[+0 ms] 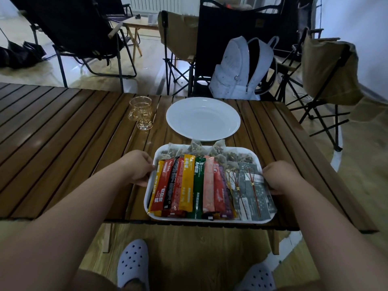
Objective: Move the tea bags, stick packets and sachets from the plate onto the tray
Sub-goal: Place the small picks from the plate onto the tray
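A white rectangular tray (180, 219) with rounded corners and a low raised rim sits at the near edge of a slatted wooden table (63, 133), whose dark brown boards have black gaps between them. The left hand (140, 169) grips the tray's rim at 9 o'clock, with its fingers curled over the edge. The right hand (279, 177) grips the rim at 3 o'clock in the same way, knuckles bent, fingertips just beside the outermost sachet.

The tray is packed. Glossy foil stick packets (189, 185), long and narrow, lie side by side lengthwise across its left and middle, in yellow, red, black, green, pink and purple. Along the far rim at 12 o'clock sit translucent mesh tea bags (199, 150), puffed into pyramids with dark dried leaves showing through. On the right side, from 3 to 5 o'clock, flat grey paper sachets (252, 196) overlap, speckled white and crossed by thin red strings.

At 12 o'clock from the tray, just apart from it, is a smooth, round white plate (202, 120). At 11 o'clock stands a clear, amber-tinted glass mug (141, 112) with a handle and a foot. Beyond the table, a white quilted backpack (243, 68) leans on a folding chair. Pale perforated clogs (132, 263) show below.
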